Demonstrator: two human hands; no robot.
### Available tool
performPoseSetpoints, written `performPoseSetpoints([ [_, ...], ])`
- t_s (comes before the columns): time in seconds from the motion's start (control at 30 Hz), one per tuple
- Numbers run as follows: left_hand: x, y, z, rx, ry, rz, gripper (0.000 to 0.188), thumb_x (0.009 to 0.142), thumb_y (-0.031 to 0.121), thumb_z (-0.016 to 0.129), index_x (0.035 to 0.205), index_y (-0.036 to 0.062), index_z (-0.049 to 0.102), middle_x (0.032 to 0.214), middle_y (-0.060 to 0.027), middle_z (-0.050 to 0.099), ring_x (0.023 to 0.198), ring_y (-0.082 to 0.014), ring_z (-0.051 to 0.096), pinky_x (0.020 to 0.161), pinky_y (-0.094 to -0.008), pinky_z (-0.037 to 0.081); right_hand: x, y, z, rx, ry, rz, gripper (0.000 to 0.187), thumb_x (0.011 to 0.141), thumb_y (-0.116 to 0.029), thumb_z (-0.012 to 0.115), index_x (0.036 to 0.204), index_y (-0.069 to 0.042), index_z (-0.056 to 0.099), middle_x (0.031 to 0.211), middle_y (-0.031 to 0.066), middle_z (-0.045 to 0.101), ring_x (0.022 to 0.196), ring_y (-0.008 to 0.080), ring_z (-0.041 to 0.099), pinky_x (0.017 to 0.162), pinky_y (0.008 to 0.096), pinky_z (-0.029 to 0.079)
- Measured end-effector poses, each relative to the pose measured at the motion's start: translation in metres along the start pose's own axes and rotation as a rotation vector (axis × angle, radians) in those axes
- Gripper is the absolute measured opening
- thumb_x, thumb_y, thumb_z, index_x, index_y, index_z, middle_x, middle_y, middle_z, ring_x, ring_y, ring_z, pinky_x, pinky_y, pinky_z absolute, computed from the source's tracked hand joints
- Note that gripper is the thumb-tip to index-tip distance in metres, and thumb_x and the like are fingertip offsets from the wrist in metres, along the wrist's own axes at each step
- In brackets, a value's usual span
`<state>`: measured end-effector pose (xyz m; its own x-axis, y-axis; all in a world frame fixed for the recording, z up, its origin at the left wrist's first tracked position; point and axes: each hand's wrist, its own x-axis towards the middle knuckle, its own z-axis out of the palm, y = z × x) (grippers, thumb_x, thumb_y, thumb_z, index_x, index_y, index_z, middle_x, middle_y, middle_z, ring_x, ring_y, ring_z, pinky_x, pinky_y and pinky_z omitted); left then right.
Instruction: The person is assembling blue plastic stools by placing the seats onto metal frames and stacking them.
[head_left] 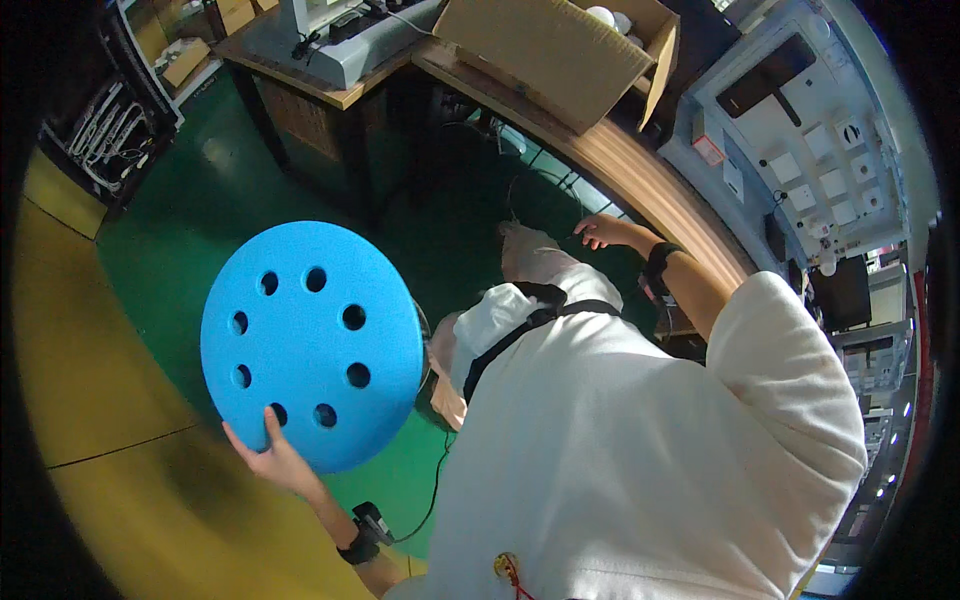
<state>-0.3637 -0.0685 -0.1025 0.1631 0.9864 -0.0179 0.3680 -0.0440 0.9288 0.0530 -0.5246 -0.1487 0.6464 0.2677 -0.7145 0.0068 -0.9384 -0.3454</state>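
A round blue stool (300, 340) shows its top, a speckled disc with several round holes in a ring. A thin pale curved edge peeks out past its right side; whatever else is under the seat is hidden. At the stool's near-left rim my left hand (275, 460) grips, one finger lying on top beside a hole and the rest at or below the edge. My right hand (602, 232) hangs apart from the stool, near the wooden bench edge, its fingers loosely bent and spread with nothing in them. Dark bands with small devices wrap both wrists.
A wooden bench (640, 165) runs along the right, bearing an open cardboard box (545, 60) with white round things inside. A dark-legged table (350, 95) stands ahead. Cables sit in a black crate (110, 130) at far left. Another cable (438, 490) trails near my left wrist.
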Motion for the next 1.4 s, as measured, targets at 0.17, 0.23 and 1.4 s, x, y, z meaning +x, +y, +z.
performPoseSetpoints([
  [0.17, 0.005, 0.000, 0.007, -0.108, -0.008, 0.134, 0.061, 0.078, 0.013, 0.066, 0.127, -0.0029, 0.035, 0.120, -0.0198, 0.048, 0.102, -0.0267, 0.052, 0.086, -0.0381, 0.044, -0.040, -0.025, 0.025, -0.070, -0.110, -0.020, 0.031, 0.085, -0.016, 0.043, 0.114, -0.010, 0.052, 0.091, 0.0062, 0.062, 0.071, 0.0146, 0.061, 0.059, 0.0289, 0.049],
  [0.23, 0.003, 0.008, 0.013, -0.050, 0.006, 0.106, 0.063, 0.076, 0.016, 0.068, 0.127, -0.0023, 0.035, 0.118, -0.0207, 0.049, 0.102, -0.0280, 0.053, 0.087, -0.0392, 0.043, -0.057, -0.063, 0.031, -0.153, -0.142, -0.125, 0.032, 0.084, -0.017, 0.043, 0.113, -0.008, 0.053, 0.090, 0.0059, 0.062, 0.075, 0.0140, 0.061, 0.060, 0.0278, 0.049],
  [1.4, 0.106, 0.110, -0.054, -0.345, -1.029, -0.596, 0.071, 0.072, 0.039, 0.065, 0.126, 0.0013, 0.037, 0.123, -0.0140, 0.046, 0.111, -0.0283, 0.043, 0.095, -0.0423, 0.034, -0.228, -0.311, 0.131, 1.088, -0.063, -0.290, 0.079, 0.066, -0.049, 0.067, 0.115, 0.009, 0.045, 0.106, 0.0254, 0.053, 0.097, 0.0354, 0.054, 0.088, 0.0453, 0.041],
])
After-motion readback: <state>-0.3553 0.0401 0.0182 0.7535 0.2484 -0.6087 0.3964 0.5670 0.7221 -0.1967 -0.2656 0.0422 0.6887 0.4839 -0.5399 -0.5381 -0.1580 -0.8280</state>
